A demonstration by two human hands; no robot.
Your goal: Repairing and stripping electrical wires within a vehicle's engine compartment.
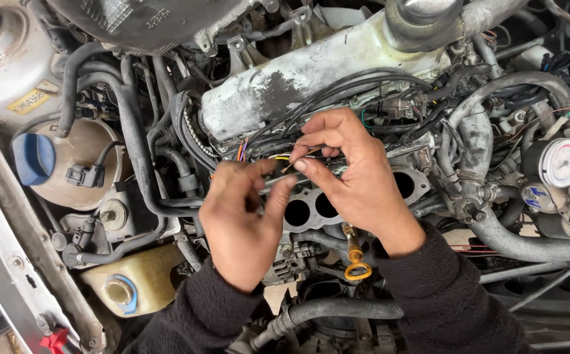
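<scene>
Between the fingertips of both hands, thin orange and yellow wires (283, 160) are pinched over the round black openings of the grey metal engine ports (311, 208). The right hand (353, 180) grips a wire end with thumb and forefinger; the left hand (242, 213) closes thumb and fingers on the strands beside it. This looks like sorting or joining wire ends, which calls for fine, steady pulling. A yellow loop-handled dipstick (355, 265) stands just below.

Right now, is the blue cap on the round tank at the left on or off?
On. The blue cap sits over the neck of the beige round tank, and no open filler hole shows there.
</scene>
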